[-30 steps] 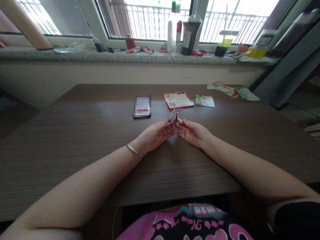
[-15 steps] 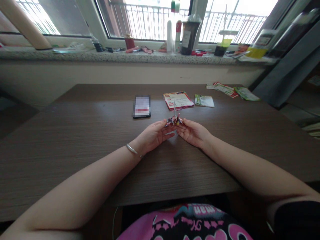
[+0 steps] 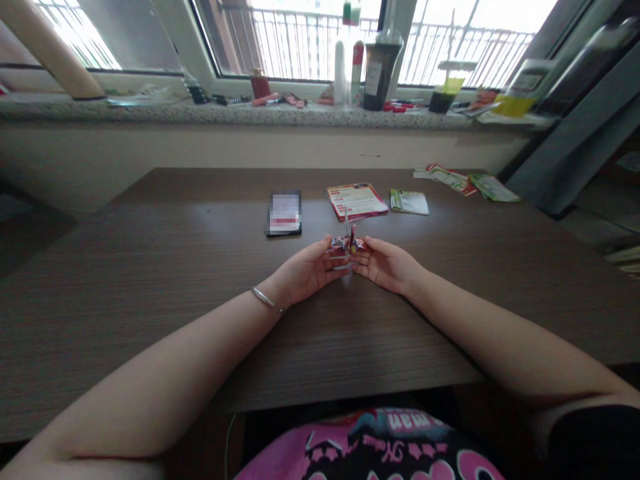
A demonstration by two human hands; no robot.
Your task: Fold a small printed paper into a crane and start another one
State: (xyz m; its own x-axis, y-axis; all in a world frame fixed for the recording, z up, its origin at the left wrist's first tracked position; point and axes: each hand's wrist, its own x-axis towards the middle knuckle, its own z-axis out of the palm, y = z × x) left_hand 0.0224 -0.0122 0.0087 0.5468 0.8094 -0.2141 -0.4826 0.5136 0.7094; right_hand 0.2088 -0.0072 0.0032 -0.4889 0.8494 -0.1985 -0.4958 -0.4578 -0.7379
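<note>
A small folded paper crane, made of colourful printed paper, is held above the table between my two hands. Its thin pale point sticks up from the middle. My left hand pinches the left side of it between thumb and fingers, the lower fingers stretched out below. On the opposite side, the thumb and fingertips of my right hand grip the other wing. The paper's underside is partly hidden by my fingers.
A phone-like dark flat thing, blurred on its face, lies left of the hands. Behind them are a stack of printed cards, a smaller card stack and paper strips. Bottles and cups line the windowsill.
The paper crane has turned slightly and its upright point has shifted a little to the left. My fingers have moved only slightly, and both hands keep their grip.
</note>
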